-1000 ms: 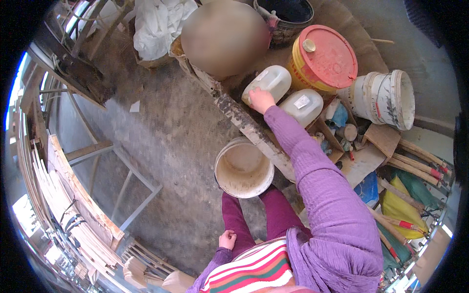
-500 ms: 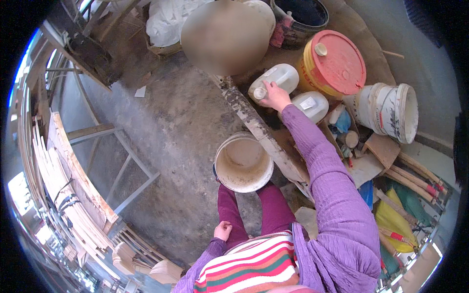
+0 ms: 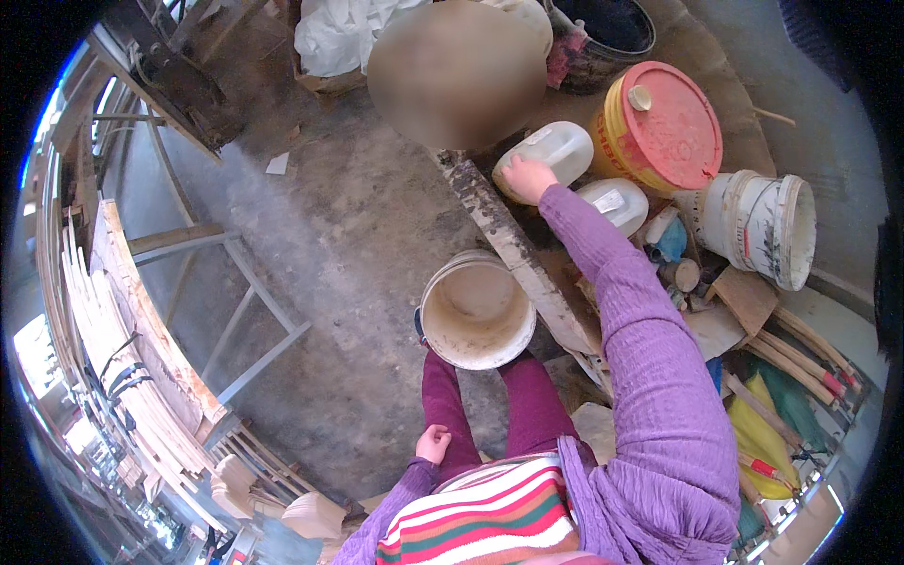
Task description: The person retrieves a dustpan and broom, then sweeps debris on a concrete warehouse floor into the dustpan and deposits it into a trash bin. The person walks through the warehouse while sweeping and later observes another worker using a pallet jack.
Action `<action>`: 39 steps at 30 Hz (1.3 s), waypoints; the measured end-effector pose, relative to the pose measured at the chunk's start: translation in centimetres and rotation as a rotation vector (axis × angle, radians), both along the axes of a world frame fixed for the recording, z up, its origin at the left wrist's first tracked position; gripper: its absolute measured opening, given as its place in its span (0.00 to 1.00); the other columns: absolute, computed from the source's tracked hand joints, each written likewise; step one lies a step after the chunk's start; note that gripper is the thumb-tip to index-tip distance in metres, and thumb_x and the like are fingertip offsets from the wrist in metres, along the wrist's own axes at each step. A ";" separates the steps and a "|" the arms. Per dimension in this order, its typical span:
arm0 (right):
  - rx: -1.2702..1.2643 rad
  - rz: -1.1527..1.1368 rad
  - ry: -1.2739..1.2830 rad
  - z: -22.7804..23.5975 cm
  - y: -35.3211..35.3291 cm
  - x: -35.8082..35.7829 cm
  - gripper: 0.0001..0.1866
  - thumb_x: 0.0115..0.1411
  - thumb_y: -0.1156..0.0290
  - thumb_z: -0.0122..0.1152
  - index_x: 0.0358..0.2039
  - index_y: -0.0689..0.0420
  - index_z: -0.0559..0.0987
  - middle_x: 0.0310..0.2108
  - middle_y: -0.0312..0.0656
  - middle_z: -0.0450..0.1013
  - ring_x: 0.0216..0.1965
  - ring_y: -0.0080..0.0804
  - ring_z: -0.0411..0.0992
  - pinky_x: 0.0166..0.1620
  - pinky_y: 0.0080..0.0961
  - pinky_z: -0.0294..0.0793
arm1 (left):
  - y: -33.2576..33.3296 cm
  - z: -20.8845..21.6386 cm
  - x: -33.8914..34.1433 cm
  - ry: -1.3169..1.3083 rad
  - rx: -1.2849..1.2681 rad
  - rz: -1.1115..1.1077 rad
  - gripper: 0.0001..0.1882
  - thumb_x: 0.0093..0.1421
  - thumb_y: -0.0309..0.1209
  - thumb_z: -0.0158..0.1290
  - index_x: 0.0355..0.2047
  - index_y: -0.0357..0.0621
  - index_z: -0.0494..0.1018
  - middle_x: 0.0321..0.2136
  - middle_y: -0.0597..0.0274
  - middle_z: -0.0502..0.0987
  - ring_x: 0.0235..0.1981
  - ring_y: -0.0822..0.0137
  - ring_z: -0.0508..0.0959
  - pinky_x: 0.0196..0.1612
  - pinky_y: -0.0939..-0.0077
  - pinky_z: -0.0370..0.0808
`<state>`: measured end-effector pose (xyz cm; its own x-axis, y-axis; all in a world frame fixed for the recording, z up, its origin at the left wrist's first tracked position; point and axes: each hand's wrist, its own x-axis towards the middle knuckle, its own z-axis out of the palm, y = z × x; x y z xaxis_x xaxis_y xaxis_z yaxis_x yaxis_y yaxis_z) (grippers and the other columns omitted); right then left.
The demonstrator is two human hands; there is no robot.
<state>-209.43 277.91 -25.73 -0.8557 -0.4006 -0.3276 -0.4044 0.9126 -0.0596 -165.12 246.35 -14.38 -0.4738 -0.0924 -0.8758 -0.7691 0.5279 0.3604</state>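
Note:
My right hand (image 3: pixel 530 179) reaches out past the board and is closed at the top end of a whitish plastic jug (image 3: pixel 567 148). Its fingers cover the jug's cap, which is hidden now. A second, similar jug (image 3: pixel 617 202) lies beside it, partly behind my forearm. My left hand (image 3: pixel 433 443) rests by my left thigh, its fingers curled in with nothing visible in them. In front of my legs stands an open white bucket (image 3: pixel 478 314), dirty inside, with a pale residue at the bottom.
A narrow stained board (image 3: pixel 508 240) separates the floor from the jugs. Behind them are a yellow bucket with a red lid (image 3: pixel 670 122), stacked white buckets (image 3: pixel 753 226) and a black tub (image 3: pixel 607 42). Wooden handles (image 3: pixel 800 363) lie at right; a metal frame (image 3: pixel 254 282) stands left.
My right hand has shifted over the jug's cap, which showed before and is now covered. The whole view has moved slightly. My left hand stays by my thigh.

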 end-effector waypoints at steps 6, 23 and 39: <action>-0.082 -0.124 0.085 -0.1 0.6 1.2 0.08 0.51 0.72 0.47 0.32 0.60 0.67 0.30 0.52 0.67 0.27 0.46 0.72 0.28 0.37 0.73 | 0.2 -0.4 -0.4 -0.006 0.016 -0.102 0.12 0.49 0.33 0.52 0.33 0.40 0.71 0.23 0.60 0.75 0.23 0.70 0.74 0.31 0.77 0.71; -0.049 -0.387 0.152 -0.3 -0.9 2.8 0.08 0.53 0.71 0.45 0.34 0.57 0.67 0.27 0.50 0.68 0.25 0.45 0.73 0.26 0.36 0.73 | 0.4 -0.1 0.6 -0.004 0.059 -0.049 0.12 0.50 0.31 0.52 0.34 0.39 0.70 0.25 0.60 0.75 0.27 0.71 0.74 0.33 0.78 0.71; 0.759 -0.078 0.459 6.5 17.7 -9.4 0.20 0.57 0.66 0.39 0.52 0.50 0.61 0.48 0.41 0.63 0.55 0.39 0.53 0.50 0.47 0.55 | 3.7 -1.5 -0.1 -0.067 -0.004 -0.028 0.13 0.49 0.35 0.53 0.33 0.41 0.72 0.24 0.60 0.76 0.25 0.69 0.75 0.32 0.76 0.71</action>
<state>-218.81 295.61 -19.22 -0.9836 -0.1506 -0.0990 -0.1750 0.6662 0.7250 -165.20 250.09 -15.92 -0.4163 -0.0838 -0.9053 -0.7765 0.5508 0.3060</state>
